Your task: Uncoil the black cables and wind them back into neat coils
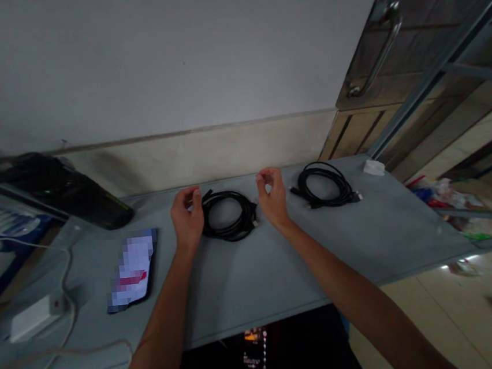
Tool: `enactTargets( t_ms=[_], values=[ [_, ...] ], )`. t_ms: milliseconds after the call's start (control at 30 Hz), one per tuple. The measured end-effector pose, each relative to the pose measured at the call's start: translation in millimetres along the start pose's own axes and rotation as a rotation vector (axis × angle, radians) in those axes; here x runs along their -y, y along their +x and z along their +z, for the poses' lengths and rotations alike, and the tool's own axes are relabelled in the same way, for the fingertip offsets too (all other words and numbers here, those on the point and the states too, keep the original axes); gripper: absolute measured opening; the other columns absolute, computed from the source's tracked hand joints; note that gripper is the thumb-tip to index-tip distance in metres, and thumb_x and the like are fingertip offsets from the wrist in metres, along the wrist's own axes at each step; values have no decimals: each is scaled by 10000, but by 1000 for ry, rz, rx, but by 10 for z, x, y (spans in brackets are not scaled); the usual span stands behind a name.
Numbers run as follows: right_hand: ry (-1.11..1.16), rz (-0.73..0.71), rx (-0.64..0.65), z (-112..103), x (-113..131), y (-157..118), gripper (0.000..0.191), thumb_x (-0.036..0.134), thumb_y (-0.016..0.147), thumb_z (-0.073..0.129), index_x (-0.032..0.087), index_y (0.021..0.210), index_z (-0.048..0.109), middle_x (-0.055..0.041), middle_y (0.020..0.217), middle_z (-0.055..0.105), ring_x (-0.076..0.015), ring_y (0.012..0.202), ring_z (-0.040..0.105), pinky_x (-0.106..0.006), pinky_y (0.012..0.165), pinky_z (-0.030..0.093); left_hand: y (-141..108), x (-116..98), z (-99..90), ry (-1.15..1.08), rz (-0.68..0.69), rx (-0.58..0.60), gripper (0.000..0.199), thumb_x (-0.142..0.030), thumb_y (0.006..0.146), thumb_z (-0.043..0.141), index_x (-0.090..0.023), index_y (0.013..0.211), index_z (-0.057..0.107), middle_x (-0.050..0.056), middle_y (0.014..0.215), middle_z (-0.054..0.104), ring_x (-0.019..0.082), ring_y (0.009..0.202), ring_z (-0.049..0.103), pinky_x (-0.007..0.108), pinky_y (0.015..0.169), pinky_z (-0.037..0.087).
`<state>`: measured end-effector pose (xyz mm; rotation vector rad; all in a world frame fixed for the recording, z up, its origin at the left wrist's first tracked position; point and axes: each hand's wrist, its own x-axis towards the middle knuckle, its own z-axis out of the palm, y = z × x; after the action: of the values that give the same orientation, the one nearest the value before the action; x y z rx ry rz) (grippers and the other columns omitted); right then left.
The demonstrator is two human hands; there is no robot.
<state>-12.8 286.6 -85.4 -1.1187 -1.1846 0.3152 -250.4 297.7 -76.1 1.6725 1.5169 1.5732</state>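
A coiled black cable (232, 235) lies on the grey table (247, 289) between my two hands. My left hand (187, 217) is at the coil's left edge, fingers curled with a gap between thumb and fingertips, and nothing shows in it. To the right of the coil, my right hand (272, 196) is raised slightly, its fingers bent and apart from the thumb, with no object visible in them. A second coiled black cable (326, 200) rests farther right, apart from my right hand.
A phone (133, 271) and a white charger (36, 318) with a pale cable are at the left. Behind them lies a black bottle (95, 199). A small white object (374, 167) sits at the back right corner. The wall borders the rear edge.
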Motion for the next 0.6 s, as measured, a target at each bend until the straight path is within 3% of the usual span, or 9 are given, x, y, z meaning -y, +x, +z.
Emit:
enactTargets(
  t_ms=[267,433,600],
  values=[
    [-5,-32,-72,-42,39,34,258,507,1140,505,253,1189,511,-80,1111,639,-221,1023,638,-415,967,574,-1,38,20,28,-4,-10,336,-491,1063,636,-200,1174,761,111,1144,806,260,1088,784,424,1020,653],
    [-275,-227,-85,-342,-45,308,255,500,1153,490,252,1188,538,-87,1097,642,-251,1026,642,-466,1000,547,-2,120,69,19,-19,-2,331,-483,1056,622,-197,1160,751,109,1127,806,257,1077,785,426,1030,641],
    [-523,-196,-78,-626,-177,472,416,631,1123,534,221,1183,571,-110,1108,673,-275,1024,647,-489,1036,539,6,203,50,-21,-59,37,380,-539,1032,621,-195,1104,766,106,1089,813,269,1056,791,419,1008,628]
  ],
)
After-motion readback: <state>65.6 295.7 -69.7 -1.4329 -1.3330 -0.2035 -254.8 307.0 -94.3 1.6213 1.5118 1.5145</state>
